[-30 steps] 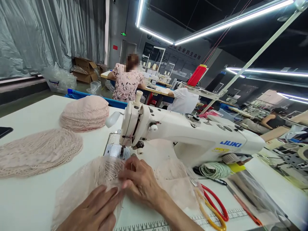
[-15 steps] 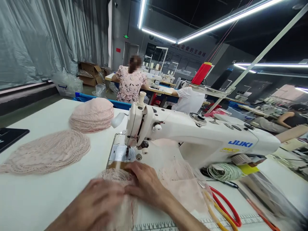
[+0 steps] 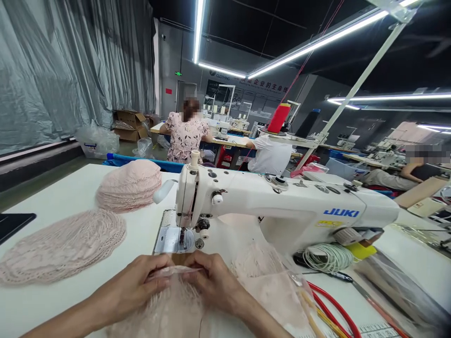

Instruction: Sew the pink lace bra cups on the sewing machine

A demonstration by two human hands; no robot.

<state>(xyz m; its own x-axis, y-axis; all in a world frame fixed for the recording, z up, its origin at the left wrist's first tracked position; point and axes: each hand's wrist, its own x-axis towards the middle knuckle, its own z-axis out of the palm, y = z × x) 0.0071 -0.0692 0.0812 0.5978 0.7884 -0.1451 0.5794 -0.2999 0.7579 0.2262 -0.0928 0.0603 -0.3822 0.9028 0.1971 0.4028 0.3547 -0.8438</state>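
My left hand (image 3: 136,287) and my right hand (image 3: 214,281) both pinch the top edge of a pale pink lace piece (image 3: 172,305), held between them just in front of the needle plate (image 3: 173,239). The fingers of both hands are closed on the lace. A white JUKI sewing machine (image 3: 282,206) stands right behind my hands, its needle over the plate. More pink lace (image 3: 268,281) lies to the right of my right hand.
Two stacks of pink lace pieces (image 3: 63,246) (image 3: 129,185) lie at the left of the white table (image 3: 70,197). Red and yellow scissors (image 3: 327,310) and a thread coil (image 3: 326,257) sit at the right. A red thread cone (image 3: 278,118) stands behind. Other people work at far tables.
My hands have shifted from pressing the lace flat to pinching its top edge together and lifting it slightly. The view has tilted a little.
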